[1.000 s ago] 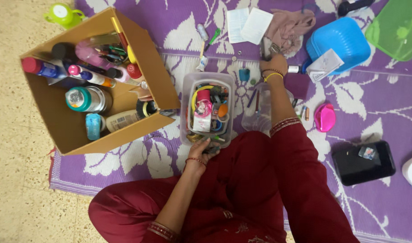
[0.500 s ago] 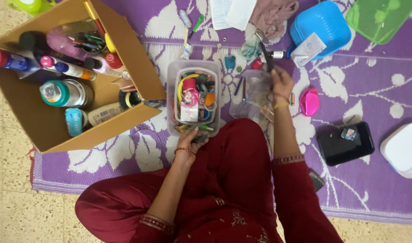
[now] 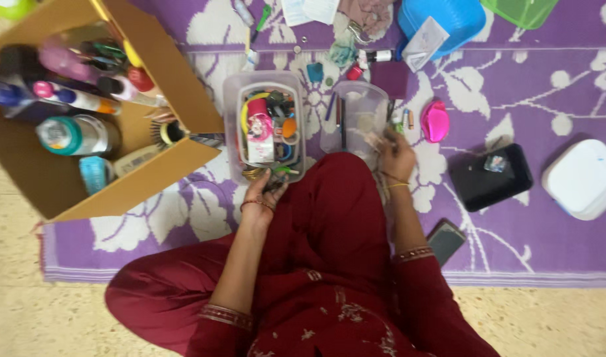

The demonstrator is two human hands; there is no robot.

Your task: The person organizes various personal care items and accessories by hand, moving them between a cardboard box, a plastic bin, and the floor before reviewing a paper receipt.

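The left hand (image 3: 266, 188) rests on the near edge of the full tub (image 3: 231, 119), fingers curled over the rim and gripping it; the right hand (image 3: 397, 153) sits at the near right corner of the clear tub (image 3: 375, 99), fingers bent around something small and dark, though the blur hides what it is and how tightly it is held. The two tubs stand side by side on the purple mat (image 3: 514, 251), just beyond the person's red-clad knees; the full tub is crammed with small coloured bits, a pink packet upright in the middle; the clear tub holds only a few thin sticks. To the left a cardboard box (image 3: 164, 168) lies tilted open, packed with bottles and cans, a round brush (image 3: 164, 132) poking up near its inner corner. Just right of the clear tub lie a pink case (image 3: 435, 122) and some small batteries (image 3: 407, 119); further right a black case (image 3: 488, 182) and a white lidded box (image 3: 584, 178), well apart from the hands. A phone (image 3: 445, 239) lies face-down beside the right forearm. Along the far edge sit a blue basin (image 3: 461, 13), a green lid (image 3: 524, 8), papers and a crumpled cloth (image 3: 365, 13).
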